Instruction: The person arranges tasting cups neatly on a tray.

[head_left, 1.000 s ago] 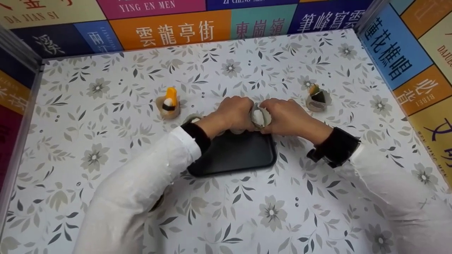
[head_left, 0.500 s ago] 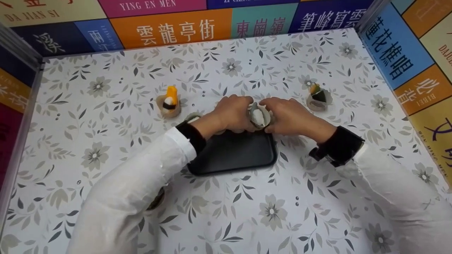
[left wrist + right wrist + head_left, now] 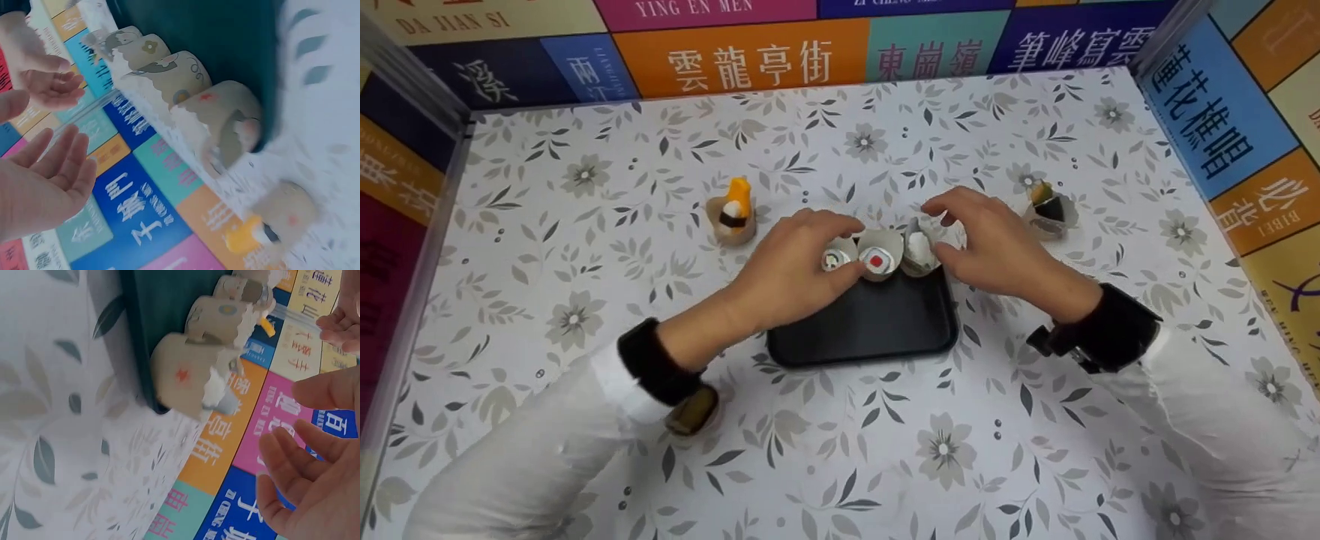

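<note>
A row of small beige scalloped cups [image 3: 194, 104] stands along the far edge of a black tray [image 3: 877, 330]. One cup holds a sushi roll [image 3: 876, 261] with a red centre; the right-end cup [image 3: 174, 377] holds a white rice piece [image 3: 919, 246] with a grey topping. My left hand [image 3: 787, 270] is over the row's left part, hiding the left-end cup in the head view. Its fingers are spread and hold nothing. Beside the right-end cup, my right hand [image 3: 997, 244] has loosely bent fingers, apart from the cup in the right wrist view.
Left of the row is a cup [image 3: 727, 232] with a yellow-topped sushi piece [image 3: 740, 196]. A cup [image 3: 1054, 225] with a dark-wrapped piece stands at the right. Another, brown-filled cup [image 3: 694, 412] is by the left wrist. Printed panels [image 3: 750, 64] border the flowered table [image 3: 660, 187].
Both hands, earlier gripping the cup at the right end, have let go. My left hand has moved left, the right slightly right. The cup with the grey-topped piece now stands in the row.
</note>
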{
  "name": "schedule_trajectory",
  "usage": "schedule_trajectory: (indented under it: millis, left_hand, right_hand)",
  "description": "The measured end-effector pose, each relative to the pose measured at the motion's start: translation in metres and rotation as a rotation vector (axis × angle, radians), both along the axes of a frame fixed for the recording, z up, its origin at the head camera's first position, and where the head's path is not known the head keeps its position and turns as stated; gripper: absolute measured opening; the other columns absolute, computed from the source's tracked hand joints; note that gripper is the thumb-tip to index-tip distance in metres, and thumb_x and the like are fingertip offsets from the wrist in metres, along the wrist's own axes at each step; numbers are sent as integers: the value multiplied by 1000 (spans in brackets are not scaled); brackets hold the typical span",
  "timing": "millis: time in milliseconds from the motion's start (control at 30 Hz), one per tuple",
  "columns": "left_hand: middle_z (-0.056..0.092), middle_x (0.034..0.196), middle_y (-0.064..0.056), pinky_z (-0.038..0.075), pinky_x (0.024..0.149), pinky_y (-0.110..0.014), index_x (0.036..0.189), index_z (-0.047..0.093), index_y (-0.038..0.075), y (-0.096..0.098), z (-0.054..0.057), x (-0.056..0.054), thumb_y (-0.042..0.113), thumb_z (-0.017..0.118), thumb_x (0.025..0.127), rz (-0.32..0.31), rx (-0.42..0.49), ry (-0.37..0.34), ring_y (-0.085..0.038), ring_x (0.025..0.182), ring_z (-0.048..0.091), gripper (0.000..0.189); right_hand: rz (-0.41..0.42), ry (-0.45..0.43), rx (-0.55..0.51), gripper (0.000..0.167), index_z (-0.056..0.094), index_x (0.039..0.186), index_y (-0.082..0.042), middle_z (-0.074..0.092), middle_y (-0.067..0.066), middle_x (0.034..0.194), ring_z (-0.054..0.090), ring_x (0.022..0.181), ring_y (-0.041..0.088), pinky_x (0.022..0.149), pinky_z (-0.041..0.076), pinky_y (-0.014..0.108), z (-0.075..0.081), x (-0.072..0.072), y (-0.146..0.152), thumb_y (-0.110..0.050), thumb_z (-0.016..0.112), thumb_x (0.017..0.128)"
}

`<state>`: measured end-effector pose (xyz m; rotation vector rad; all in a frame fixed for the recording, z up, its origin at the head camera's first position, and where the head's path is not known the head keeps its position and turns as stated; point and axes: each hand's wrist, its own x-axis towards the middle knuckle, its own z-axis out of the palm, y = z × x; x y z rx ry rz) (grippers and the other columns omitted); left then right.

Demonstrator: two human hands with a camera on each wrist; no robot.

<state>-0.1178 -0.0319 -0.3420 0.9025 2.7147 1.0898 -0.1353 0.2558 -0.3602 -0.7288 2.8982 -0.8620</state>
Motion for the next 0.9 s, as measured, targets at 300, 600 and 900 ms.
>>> schedule_trajectory:
  millis: [300,600,900]
  left_hand:
    - [68,130,-6,47,102,-42,130,70,6,-66,-11,47,13,74,96,144,176,27,-21,118,62,35]
    - [58,146,-8,50,86,-45,156,49,13,-98,-21,47,19,73,95,337,49,-84,-27,112,60,65]
    - [43,161,-14,50,74,-37,168,17,8,-122,-35,5,22,74,95,442,17,-305,-24,90,65,93]
  right_hand:
    - [137,105,-81,39,67,128,-4,68,7,121,63,102,23,91,46,44,-4,24,-27,-8,77,91]
    - [132,-40,69,53,59,142,-7,63,8,138,63,117,26,103,42,50,13,17,-67,-31,74,97]
    - [144,-237,184,86,29,165,-11,45,9,161,55,136,24,114,38,49,21,-28,-125,-48,69,98]
